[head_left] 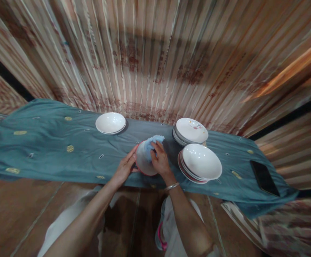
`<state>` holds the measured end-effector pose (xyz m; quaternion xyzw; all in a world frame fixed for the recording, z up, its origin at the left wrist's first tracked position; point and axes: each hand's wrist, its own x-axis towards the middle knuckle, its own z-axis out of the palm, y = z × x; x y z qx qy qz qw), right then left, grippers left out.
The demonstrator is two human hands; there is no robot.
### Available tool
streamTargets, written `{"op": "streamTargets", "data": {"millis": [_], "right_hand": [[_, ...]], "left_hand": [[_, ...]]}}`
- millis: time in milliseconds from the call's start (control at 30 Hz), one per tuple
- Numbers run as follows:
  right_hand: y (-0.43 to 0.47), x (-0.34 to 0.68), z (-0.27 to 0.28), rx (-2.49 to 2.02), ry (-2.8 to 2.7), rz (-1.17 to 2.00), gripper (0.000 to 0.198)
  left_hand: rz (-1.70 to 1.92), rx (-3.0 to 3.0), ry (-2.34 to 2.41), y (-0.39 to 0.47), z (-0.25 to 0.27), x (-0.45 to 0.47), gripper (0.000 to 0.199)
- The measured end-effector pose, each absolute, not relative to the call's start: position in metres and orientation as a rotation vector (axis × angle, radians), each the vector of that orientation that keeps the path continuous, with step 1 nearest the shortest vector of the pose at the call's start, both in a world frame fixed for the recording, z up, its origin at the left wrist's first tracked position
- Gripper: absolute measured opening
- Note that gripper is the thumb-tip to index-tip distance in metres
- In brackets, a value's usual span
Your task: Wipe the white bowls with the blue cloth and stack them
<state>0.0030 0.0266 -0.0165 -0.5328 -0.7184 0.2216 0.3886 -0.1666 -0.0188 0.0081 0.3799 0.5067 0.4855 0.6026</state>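
Observation:
Near the front edge of the cloth-covered table, my left hand (125, 165) grips the left rim of a white bowl with a red edge (144, 166). Its thumb lies at the rim and the other fingers go partly out of sight below it. A crumpled light blue cloth (155, 140) is bunched in my right hand (160, 159), pressed against the bowl's inner face. The right hand and the cloth cover the bowl's right part. To the right of that hand stands a stack of white bowls (202, 162), several deep, with red-brown ones low in it.
Behind that stack is a pile of plates, the top one flower-patterned (190, 130). Shallow white dishes (110, 122) sit at the back left. A black phone (264, 177) lies at the right end of the green tablecloth (48, 142). A pleated curtain (144, 64) hangs behind.

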Motion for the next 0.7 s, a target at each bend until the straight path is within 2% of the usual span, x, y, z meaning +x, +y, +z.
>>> {"op": "streamTargets", "data": {"millis": [333,567,700], "right_hand": [[0.007,-0.025,-0.005,-1.057,-1.862,0.777,0.038],[-0.001,-0.017,0.002,-0.919,-1.850,1.029,0.025],[-0.002,-0.007,0.001,-0.907,-1.903,1.130,0.020]], "left_hand": [[1.161,0.847,1.121,-0.019,0.000,-0.167,0.067],[1.205,0.830,1.106,-0.022,0.004,-0.166,0.061],[1.181,0.861,1.157,-0.021,0.007,-0.165,0.064]]}}
